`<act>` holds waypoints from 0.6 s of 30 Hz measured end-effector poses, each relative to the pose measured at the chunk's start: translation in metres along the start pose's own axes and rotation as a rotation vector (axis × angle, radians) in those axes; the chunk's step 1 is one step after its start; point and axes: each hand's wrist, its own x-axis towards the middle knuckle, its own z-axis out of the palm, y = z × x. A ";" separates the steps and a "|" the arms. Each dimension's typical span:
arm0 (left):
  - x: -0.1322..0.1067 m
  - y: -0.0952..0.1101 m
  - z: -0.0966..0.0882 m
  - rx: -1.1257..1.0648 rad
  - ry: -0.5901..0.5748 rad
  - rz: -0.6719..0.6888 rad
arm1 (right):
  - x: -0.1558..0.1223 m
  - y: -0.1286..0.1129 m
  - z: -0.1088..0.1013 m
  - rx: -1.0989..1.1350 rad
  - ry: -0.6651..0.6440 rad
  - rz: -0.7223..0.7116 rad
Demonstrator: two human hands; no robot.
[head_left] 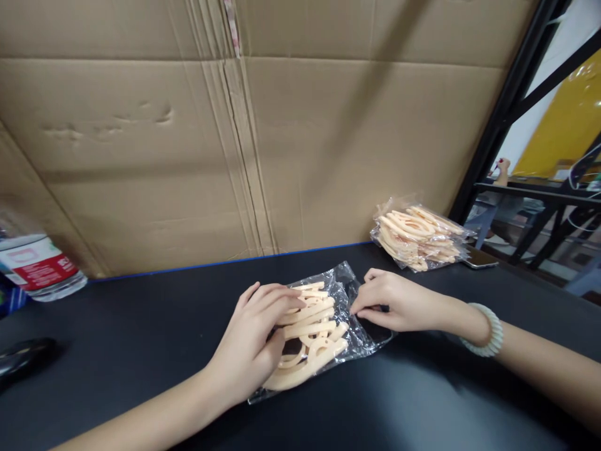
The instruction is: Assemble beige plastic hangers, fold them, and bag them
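A clear plastic bag lies on the black tabletop, with several beige plastic pieces inside that look like folding hangers. These pieces have long arms, curved parts and small round holes. My left hand rests over the left part of the bag, its fingers stretched across the pieces. At the bag's right end, my right hand has thumb and fingertips pinched together on the loose film. A pale beaded bracelet circles my right wrist.
Filled clear bags of similar beige pieces are piled at the back right, beside a phone. A bottle with a red and white label and a dark mouse are at the left. Cardboard walls the table's back; a black frame stands right.
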 end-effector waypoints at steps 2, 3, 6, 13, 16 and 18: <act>0.000 -0.003 0.001 0.050 0.028 -0.031 | 0.001 -0.002 0.005 0.033 -0.007 -0.041; -0.001 -0.004 0.001 0.079 0.035 -0.044 | 0.002 -0.002 0.007 0.061 0.015 -0.060; -0.002 -0.007 0.002 0.158 0.020 -0.081 | 0.003 -0.001 0.015 0.191 0.113 -0.110; 0.006 -0.017 0.002 0.125 -0.049 -0.077 | 0.003 -0.001 0.020 0.358 0.143 -0.086; 0.006 -0.025 0.004 0.096 -0.033 -0.048 | 0.003 -0.001 0.021 0.204 0.132 -0.147; 0.005 -0.030 0.006 0.080 -0.035 -0.046 | 0.004 0.000 0.022 0.109 0.148 -0.194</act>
